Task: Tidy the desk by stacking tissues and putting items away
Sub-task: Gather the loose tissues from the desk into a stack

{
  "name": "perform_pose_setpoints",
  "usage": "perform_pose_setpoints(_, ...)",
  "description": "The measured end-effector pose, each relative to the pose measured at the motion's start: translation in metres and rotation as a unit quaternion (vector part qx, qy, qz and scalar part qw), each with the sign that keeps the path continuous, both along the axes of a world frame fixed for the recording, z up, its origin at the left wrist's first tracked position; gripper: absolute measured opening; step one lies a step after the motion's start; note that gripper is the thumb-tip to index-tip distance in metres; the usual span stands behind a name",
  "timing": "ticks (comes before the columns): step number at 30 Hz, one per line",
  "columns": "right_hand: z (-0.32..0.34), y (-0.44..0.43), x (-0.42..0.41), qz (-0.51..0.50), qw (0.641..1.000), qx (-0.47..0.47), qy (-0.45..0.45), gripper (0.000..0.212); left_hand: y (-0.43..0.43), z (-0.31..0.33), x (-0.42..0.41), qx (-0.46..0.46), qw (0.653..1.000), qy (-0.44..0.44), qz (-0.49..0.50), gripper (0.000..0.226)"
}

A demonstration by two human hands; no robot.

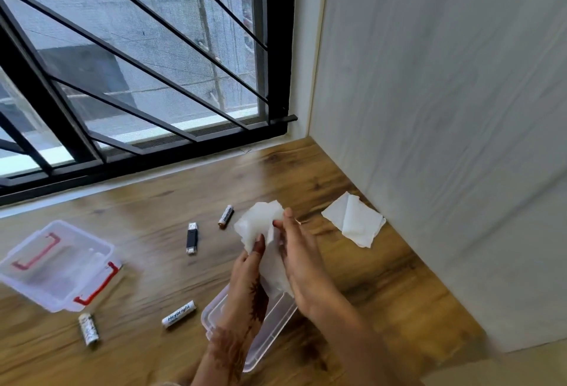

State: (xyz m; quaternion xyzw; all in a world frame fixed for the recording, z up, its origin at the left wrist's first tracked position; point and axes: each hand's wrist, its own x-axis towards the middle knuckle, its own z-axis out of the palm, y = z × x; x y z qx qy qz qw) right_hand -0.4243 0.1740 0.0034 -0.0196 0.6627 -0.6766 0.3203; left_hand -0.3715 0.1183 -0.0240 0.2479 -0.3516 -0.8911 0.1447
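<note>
A white tissue (259, 223) is held above the wooden desk (368, 278) by both hands. My left hand (250, 272) pinches its lower edge and my right hand (302, 259) pinches its right side. A second folded tissue (352, 219) lies flat near the wall. A clear box (276, 324) sits under my wrists, partly hidden. Its clear lid with red clips (58, 266) lies at the left. A black USB stick (192, 238) and three batteries (226, 216) (179, 314) (88, 328) lie loose on the desk.
A barred window (138, 78) runs along the far edge of the desk. A pale wall panel (445, 140) closes off the right side.
</note>
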Motion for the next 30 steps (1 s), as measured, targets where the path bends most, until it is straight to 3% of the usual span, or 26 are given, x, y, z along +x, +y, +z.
perform_pose_setpoints(5,0.004,-0.004,0.002,0.047,0.999,0.015,-0.006,0.061,-0.004,0.0,0.002,-0.052,0.999,-0.002,0.001,0.042)
perform_pose_setpoints(8,0.002,0.003,-0.006,0.063,0.998,-0.01,-0.001,0.065,-0.006,-0.005,0.003,-0.065,0.997,-0.031,0.018,0.033)
perform_pose_setpoints(11,0.0,0.018,-0.02,0.052,0.998,-0.018,0.043,0.041,-0.007,-0.008,0.003,-0.036,0.997,-0.051,0.038,0.02)
perform_pose_setpoints(13,-0.005,0.033,-0.034,0.043,0.99,0.043,0.126,0.021,-0.01,-0.009,0.004,-0.027,0.997,-0.058,0.053,0.017)
perform_pose_setpoints(16,-0.025,0.061,-0.062,0.023,0.948,0.178,0.263,0.017,-0.011,-0.006,0.006,-0.014,0.996,-0.064,0.056,0.019)
perform_pose_setpoints(21,-0.074,0.111,-0.117,0.022,0.852,0.37,0.37,0.027,-0.011,-0.002,0.008,-0.002,0.997,-0.049,0.061,0.014)
perform_pose_setpoints(30,-0.093,0.128,-0.147,0.098,0.764,0.422,0.479,0.015,-0.008,-0.002,0.005,0.005,0.997,-0.06,0.053,0.013)
